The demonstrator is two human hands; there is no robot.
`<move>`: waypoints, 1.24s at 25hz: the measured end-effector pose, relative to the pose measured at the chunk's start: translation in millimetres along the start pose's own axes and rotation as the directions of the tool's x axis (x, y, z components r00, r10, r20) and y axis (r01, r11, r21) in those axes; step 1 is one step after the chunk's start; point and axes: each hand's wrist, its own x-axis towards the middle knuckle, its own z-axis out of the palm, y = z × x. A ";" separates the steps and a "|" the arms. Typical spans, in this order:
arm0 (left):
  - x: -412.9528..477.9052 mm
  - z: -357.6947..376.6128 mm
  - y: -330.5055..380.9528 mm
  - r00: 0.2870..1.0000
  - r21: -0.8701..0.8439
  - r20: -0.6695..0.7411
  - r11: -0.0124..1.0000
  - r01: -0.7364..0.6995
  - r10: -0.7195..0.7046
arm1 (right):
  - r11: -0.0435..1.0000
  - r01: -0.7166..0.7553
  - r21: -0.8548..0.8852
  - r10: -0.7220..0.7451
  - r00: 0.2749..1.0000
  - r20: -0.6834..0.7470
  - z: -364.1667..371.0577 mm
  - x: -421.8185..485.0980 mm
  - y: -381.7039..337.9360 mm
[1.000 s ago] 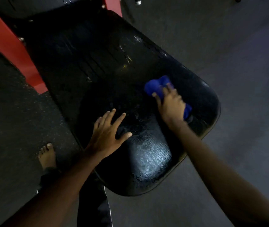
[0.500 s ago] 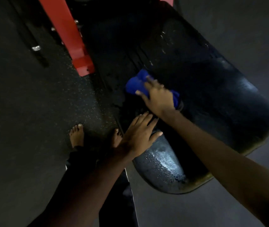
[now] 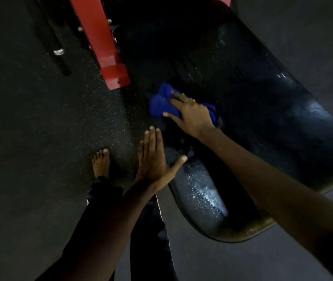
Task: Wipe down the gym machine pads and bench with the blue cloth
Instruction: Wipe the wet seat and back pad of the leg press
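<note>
Floor: dark speckled rubber matting (image 3: 40, 128) in a dim room, lying all round the black bench pad (image 3: 262, 118).
Far left of the pad: a dark bar with a silver end cap (image 3: 58, 52) lies on the matting.
Beside the pad's left edge: a red frame leg (image 3: 104, 43) ends in a bolted foot.
Off the pad's near-left corner: the person's bare foot (image 3: 100, 163).
Left hand (image 3: 153, 159): at that same corner, fingers straight and together, thumb out, gripping nothing; contact with the pad cannot be told.
Blue cloth (image 3: 161, 104): bunched on the pad close to its left edge.
Right hand (image 3: 192, 114): flat on the cloth, fingers spread and pressing, not clenched round it.
Step in hand: wiping the pad's left part. It likely goes best with the cloth spread wider, firm palm pressure, overlapping strokes, and the left rim included.
Pad's near end and right side: glossy, wet-looking sheen; the near rim looks worn and yellowish.
</note>
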 end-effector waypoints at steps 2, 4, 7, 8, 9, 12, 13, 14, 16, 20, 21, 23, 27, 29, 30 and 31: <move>12.1 -11.6 -10.3 0.998 -0.142 0.027 0.988 0.065 -0.062 | 0.997 0.072 0.041 -0.073 0.997 0.029 0.2 -52.4 0.4; 17.6 -23.0 -23.7 0.998 -0.172 0.027 0.984 0.053 -0.049 | 0.998 0.014 0.054 -0.015 0.999 0.029 1.4 -96.1 -8.3; 30.4 -40.9 -28.2 0.999 -0.112 0.034 0.994 -0.019 0.023 | 0.999 0.001 0.047 -0.004 0.997 0.071 2.1 -155.0 -23.2; 38.0 -44.4 -24.5 0.996 -0.043 0.042 0.996 -0.082 0.084 | 0.998 0.061 0.024 -0.063 0.995 0.082 3.9 -174.7 -28.2; 45.7 -44.9 -19.1 0.985 0.051 0.069 0.986 -0.159 0.156 | 0.991 0.132 -0.012 -0.130 0.986 0.100 7.5 -192.3 -31.4; 66.3 -38.1 -5.3 0.930 0.230 0.239 0.915 -0.333 0.279 | 0.974 0.199 -0.111 -0.185 0.975 0.122 9.1 -192.9 -12.0; 71.1 -36.6 -6.7 0.920 0.243 0.266 0.903 -0.353 0.288 | 0.985 0.132 -0.109 -0.123 0.989 0.082 7.2 -174.6 0.0; 74.5 -36.5 -10.3 0.915 0.239 0.264 0.898 -0.368 0.305 | 0.997 0.002 -0.081 0.000 0.999 0.032 3.5 -152.4 12.1; 76.7 -37.2 -19.4 0.908 0.242 0.236 0.884 -0.400 0.346 | 0.968 -0.250 -0.018 0.249 0.967 -0.049 -8.1 -111.4 37.6; 77.6 -37.8 -20.0 0.904 0.275 0.253 0.871 -0.408 0.344 | 0.961 -0.275 0.001 0.275 0.959 -0.075 -3.0 -137.0 10.9; 77.7 -38.3 -18.9 0.904 0.277 0.267 0.871 -0.404 0.335 | 0.982 -0.188 -0.003 0.187 0.981 -0.043 -0.2 -165.1 -4.3; 77.9 -40.5 -17.0 0.901 0.273 0.300 0.877 -0.396 0.314 | 0.999 0.000 -0.038 0.003 0.998 0.060 0.8 -228.1 -19.7; 77.5 -43.3 -15.0 0.899 0.239 0.304 0.888 -0.393 0.315 | 0.997 -0.038 -0.073 0.040 0.999 0.020 -20.0 -227.1 45.3; 75.6 -43.0 -12.5 0.904 0.208 0.298 0.904 -0.375 0.307 | 0.947 -0.319 -0.028 0.314 0.943 -0.114 -25.2 -175.1 78.5; 74.7 -42.3 -11.6 0.909 0.201 0.295 0.911 -0.360 0.295 | 0.905 -0.425 0.003 0.421 0.895 -0.144 -27.2 -147.8 88.2; 73.3 -40.9 -9.8 0.914 0.198 0.291 0.916 -0.348 0.284 | 0.866 -0.500 0.021 0.496 0.852 -0.167 -28.8 -125.3 92.3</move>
